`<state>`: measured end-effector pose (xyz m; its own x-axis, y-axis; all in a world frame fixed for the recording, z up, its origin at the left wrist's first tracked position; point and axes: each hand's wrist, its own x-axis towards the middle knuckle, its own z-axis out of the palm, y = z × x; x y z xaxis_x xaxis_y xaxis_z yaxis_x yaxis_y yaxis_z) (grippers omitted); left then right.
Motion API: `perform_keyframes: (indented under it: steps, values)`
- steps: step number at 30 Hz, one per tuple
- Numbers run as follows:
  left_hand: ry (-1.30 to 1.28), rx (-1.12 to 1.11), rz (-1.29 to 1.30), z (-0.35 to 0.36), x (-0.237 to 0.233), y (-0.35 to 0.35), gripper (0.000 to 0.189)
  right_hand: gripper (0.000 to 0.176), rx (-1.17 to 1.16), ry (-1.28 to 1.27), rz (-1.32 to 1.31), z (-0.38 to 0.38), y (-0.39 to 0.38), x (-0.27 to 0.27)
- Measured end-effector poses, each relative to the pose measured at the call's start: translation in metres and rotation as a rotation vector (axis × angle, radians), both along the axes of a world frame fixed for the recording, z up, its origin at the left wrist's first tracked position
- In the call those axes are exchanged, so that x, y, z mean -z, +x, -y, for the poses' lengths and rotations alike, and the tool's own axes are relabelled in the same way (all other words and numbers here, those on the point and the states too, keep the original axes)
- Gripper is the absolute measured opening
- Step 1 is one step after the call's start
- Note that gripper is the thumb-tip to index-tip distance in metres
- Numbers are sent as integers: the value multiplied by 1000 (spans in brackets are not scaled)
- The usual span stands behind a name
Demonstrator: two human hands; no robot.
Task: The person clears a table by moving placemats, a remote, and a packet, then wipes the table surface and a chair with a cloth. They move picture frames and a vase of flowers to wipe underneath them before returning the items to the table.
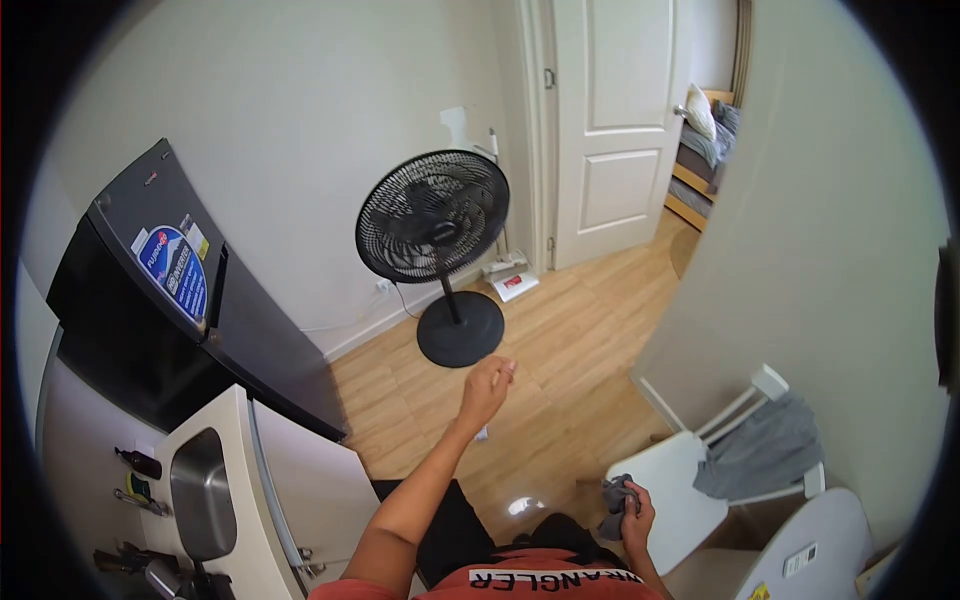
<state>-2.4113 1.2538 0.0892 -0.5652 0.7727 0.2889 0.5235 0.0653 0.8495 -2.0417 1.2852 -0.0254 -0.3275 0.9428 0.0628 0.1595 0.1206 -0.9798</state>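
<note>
My left hand (487,390) is stretched out over the wooden floor, just below the round base of a black standing fan (433,220). Its fingers are curled together; whether anything is between them is too small to tell. My right hand (637,518) grips a crumpled dark grey cloth (614,505) beside the seat of a white chair (660,480). Over the chair's backrest hangs a larger grey cloth (765,450).
A dark fridge (250,330) and a counter with a steel sink (203,495) stand at the left. A white door (615,130) opens towards a bed (700,150). A round white tabletop (815,550) is at the lower right.
</note>
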Motion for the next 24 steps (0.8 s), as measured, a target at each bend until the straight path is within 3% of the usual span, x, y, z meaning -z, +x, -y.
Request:
perform_keyframes:
  steps: [2,4,8,10,11,14,15,18,20,24]
  values:
    - [271,-141,-241,-12,-19,-62,15,24,14,-34,59,-24,-28,12]
    - [286,-211,-226,-22,-41,-123,13,26,-2,36,72,-51,-55,32]
    - [313,-304,-262,-46,-91,-237,14,27,83,-69,111,-118,-125,49]
    - [291,-359,-328,-60,-110,-293,16,27,81,106,132,-151,-172,54]
    - [295,-380,-362,-70,-118,-321,16,27,99,79,128,-169,-197,59]
    - [270,-388,-429,-96,-143,-399,15,27,1,-33,-30,-201,-280,12]
    - [274,-388,-427,-105,-147,-426,15,26,-13,46,5,-212,-303,8]
    - [244,-341,-560,-131,-154,-501,14,25,-36,45,-45,-230,-364,-4]
    - [126,-236,-409,-151,-157,-548,13,24,-10,75,-35,-234,-393,-7]
    - [-114,41,-577,-203,-125,-653,14,25,164,98,23,-219,-427,10]
